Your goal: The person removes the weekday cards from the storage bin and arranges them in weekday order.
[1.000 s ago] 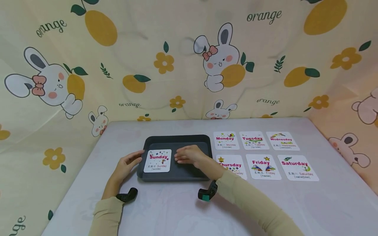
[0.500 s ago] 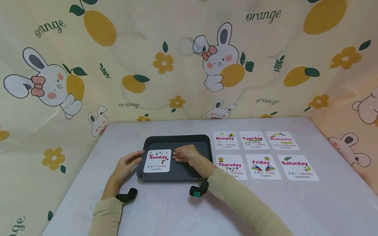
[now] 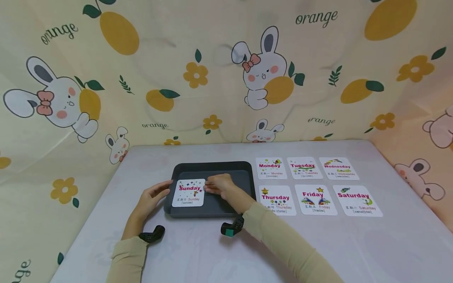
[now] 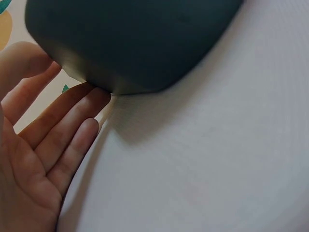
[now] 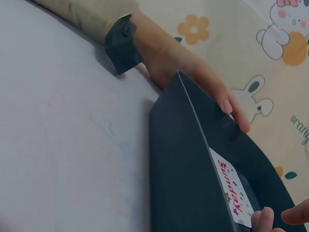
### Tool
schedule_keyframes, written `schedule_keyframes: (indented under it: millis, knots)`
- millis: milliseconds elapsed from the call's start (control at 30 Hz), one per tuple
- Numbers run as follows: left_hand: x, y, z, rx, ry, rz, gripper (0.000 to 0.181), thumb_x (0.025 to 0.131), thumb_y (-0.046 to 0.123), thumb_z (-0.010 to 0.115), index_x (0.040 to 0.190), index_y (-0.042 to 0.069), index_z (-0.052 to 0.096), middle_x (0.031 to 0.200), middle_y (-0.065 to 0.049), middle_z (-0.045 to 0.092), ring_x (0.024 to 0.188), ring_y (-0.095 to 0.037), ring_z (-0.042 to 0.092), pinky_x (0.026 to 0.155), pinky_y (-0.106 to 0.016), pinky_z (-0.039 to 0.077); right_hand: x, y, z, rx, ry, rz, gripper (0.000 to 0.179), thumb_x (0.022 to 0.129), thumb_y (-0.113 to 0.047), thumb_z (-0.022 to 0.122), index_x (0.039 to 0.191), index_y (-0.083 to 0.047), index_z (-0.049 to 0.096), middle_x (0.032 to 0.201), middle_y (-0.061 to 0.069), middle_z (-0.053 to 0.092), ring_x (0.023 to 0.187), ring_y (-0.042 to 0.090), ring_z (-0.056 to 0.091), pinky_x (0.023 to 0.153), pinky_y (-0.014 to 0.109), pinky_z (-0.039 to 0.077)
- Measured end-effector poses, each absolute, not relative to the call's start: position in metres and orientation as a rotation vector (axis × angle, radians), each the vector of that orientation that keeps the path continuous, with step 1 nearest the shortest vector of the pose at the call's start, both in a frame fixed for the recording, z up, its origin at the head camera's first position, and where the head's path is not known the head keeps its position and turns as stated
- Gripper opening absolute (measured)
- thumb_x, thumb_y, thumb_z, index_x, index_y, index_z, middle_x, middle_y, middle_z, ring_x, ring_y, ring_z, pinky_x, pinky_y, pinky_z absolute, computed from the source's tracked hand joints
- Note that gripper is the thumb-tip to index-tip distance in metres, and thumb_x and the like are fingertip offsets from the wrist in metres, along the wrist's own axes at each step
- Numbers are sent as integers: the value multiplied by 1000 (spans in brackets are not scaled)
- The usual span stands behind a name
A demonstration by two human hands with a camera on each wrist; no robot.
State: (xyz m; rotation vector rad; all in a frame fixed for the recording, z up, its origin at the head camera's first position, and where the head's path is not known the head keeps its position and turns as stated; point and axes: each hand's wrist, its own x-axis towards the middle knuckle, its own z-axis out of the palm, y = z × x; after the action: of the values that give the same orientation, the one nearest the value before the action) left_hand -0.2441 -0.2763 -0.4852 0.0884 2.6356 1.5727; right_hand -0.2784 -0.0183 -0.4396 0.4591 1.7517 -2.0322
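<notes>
A dark grey tray (image 3: 226,209) sits on the white table, with a white "Sunday" card (image 3: 188,192) lying in its left part. My left hand (image 3: 150,200) holds the tray's left rim. In the left wrist view, several fingers (image 4: 72,121) of it lie along the tray's outer side. The right wrist view shows two of its fingertips (image 5: 226,105) over the rim. My right hand (image 3: 223,186) is inside the tray, fingertips at the card's right edge. A gap shows between its digits in the right wrist view; whether they touch the card is hard to tell.
Two rows of day cards lie right of the tray: Monday (image 3: 271,169), Tuesday (image 3: 304,169) and Wednesday (image 3: 339,169) behind, Thursday (image 3: 277,198), Friday (image 3: 317,200) and Saturday (image 3: 357,201) in front. A patterned cloth (image 3: 212,35) hangs behind the table.
My right hand has moved a little left, up to the Sunday card's right edge, and its forearm uncovers more of the Thursday card. The left hand and tray stay put.
</notes>
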Motion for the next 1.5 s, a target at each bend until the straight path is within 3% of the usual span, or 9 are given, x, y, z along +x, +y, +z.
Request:
schedule_keyframes:
  millis: [167, 300, 433, 533, 633, 1500]
  knots:
    - [-244, -277, -485, 97, 2645, 1565, 49, 96, 38, 57, 139, 15, 52, 147, -8, 51, 138, -22, 46, 109, -26, 44, -280, -22, -440, 487, 1746, -2039, 31, 89, 1, 60, 119, 10, 60, 85, 12, 70, 57, 8, 63, 54, 16, 55]
    - [-245, -277, -485, 105, 2644, 1557, 51, 96, 40, 56, 139, 15, 52, 148, -9, 50, 137, -21, 47, 108, -23, 44, -280, -23, -443, 465, 1840, -2006, 32, 87, 1, 62, 119, 6, 62, 91, 12, 70, 61, 7, 61, 53, 14, 52]
    - [-245, -277, -485, 91, 2625, 1587, 50, 94, 40, 58, 138, 16, 53, 147, -7, 52, 129, -2, 51, 104, -14, 43, -279, -24, -444, 435, 1908, -2011, 29, 88, -1, 64, 117, 3, 64, 107, 18, 72, 67, 7, 62, 57, 15, 54]
    - [-244, -277, -485, 99, 2610, 1612, 50, 94, 39, 59, 138, 15, 53, 146, -7, 52, 116, 16, 48, 100, -8, 42, -278, -24, -444, 437, 1875, -2057, 30, 87, 0, 66, 116, 3, 65, 111, 21, 71, 67, 7, 64, 62, 18, 57]
    - [-244, -277, -485, 115, 2605, 1622, 49, 95, 38, 59, 138, 15, 54, 147, -8, 52, 109, 24, 44, 97, -4, 40, -278, -26, -444, 447, 1819, -2101, 33, 84, 3, 67, 117, 3, 63, 112, 22, 70, 67, 8, 65, 67, 21, 59]
    - [-244, -277, -487, 129, 2603, 1623, 50, 95, 38, 59, 138, 14, 54, 147, -8, 51, 108, 26, 44, 94, 0, 37, -271, -33, -450, 475, 1775, -2081, 26, 84, 4, 66, 110, 3, 68, 115, 22, 69, 80, 14, 70, 72, 22, 60]
